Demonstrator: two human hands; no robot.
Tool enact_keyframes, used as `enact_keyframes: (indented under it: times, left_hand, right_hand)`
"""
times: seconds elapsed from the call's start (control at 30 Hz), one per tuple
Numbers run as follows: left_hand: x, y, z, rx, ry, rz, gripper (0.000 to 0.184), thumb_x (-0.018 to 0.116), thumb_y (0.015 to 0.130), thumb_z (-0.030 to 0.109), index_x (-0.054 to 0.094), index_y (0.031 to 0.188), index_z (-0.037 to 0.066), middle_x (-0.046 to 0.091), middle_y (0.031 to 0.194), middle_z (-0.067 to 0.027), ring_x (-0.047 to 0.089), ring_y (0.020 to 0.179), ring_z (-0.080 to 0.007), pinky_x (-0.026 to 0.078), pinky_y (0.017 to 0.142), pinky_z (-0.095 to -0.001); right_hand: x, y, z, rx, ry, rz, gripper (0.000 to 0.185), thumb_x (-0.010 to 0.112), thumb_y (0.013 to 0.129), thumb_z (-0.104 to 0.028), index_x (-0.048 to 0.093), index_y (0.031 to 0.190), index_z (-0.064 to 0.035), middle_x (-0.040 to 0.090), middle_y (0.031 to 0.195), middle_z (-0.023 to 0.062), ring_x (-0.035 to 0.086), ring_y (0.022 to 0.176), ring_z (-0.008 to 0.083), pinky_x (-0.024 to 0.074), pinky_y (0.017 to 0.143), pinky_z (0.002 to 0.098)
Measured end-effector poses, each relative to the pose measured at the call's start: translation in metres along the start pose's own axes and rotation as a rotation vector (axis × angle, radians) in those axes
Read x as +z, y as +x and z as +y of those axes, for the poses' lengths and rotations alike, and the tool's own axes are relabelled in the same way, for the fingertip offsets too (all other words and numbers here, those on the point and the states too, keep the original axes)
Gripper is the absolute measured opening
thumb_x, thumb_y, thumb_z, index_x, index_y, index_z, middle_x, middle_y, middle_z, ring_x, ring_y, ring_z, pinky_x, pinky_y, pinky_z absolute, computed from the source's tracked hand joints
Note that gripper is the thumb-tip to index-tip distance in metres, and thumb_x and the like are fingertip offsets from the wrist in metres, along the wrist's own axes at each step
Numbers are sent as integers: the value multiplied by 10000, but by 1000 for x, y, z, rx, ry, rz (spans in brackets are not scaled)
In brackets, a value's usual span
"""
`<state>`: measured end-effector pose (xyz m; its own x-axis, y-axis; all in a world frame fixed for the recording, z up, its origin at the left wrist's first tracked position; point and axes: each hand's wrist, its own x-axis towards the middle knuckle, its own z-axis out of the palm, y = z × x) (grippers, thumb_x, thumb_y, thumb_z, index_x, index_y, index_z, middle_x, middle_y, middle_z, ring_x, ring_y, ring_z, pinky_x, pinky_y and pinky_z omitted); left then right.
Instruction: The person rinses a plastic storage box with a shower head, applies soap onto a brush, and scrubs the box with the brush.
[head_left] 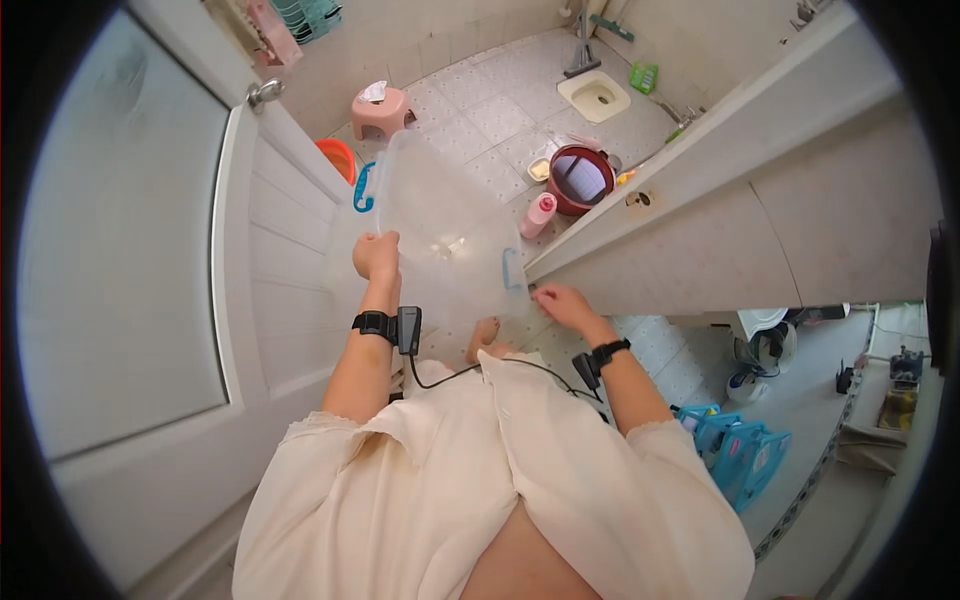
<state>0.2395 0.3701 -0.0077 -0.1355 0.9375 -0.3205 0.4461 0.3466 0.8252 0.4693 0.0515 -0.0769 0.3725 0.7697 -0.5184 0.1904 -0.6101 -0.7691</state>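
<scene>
A large translucent plastic storage box with blue handles is held in front of me in the doorway. My left hand is closed around its left edge, just below one blue handle. At the near right corner, beside the door frame, my right hand has its fingers curled in on the box's edge. The second blue handle shows just left of those fingers. Exactly how the right fingertips grip the rim is hard to see.
A white door stands at left, and the door frame slants close on the right. Beyond are a pink stool, an orange basin, a dark red bucket, a pink bottle and a squat toilet.
</scene>
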Motion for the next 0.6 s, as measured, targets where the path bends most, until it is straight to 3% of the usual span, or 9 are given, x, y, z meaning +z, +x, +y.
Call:
enact_keyframes:
  times: [0.17,0.27,0.33,0.4,0.6]
  left_hand:
    - [42,65,31,-13,-116,24,194,724,721,105,539,732,50,546,594,-41,523,506,-177,446,534,-360]
    - [55,93,70,-5,-124,29,206,722,720,96,523,739,44,547,622,-41,499,503,-167,434,523,-353]
    - [68,112,86,-5,-68,-3,210,721,716,89,520,749,40,552,641,-44,494,504,-162,426,516,-349]
    - [92,146,100,-51,-253,-56,206,713,709,77,513,739,45,548,637,-47,495,508,-160,415,507,-342]
    - [180,266,130,-73,-204,-140,192,717,703,109,545,700,23,554,599,-64,521,492,-175,406,482,-347]
  right_hand:
    - [-1,97,-82,-138,-65,-94,265,563,970,-205,738,1082,-41,752,896,101,710,759,179,572,711,344]
    - [-10,141,-122,-111,-119,-101,270,545,968,-199,742,1069,-44,755,904,104,716,751,183,570,716,335]
    - [-19,176,-131,-121,-95,-92,270,542,964,-189,740,1075,-41,755,899,101,716,746,184,568,715,336]
    - [-30,210,-133,-119,-70,-74,272,539,960,-179,738,1081,-38,754,894,98,715,741,185,567,714,337]
    - [-65,329,-129,13,364,186,260,552,958,-130,725,1087,15,737,881,115,708,730,176,579,717,300]
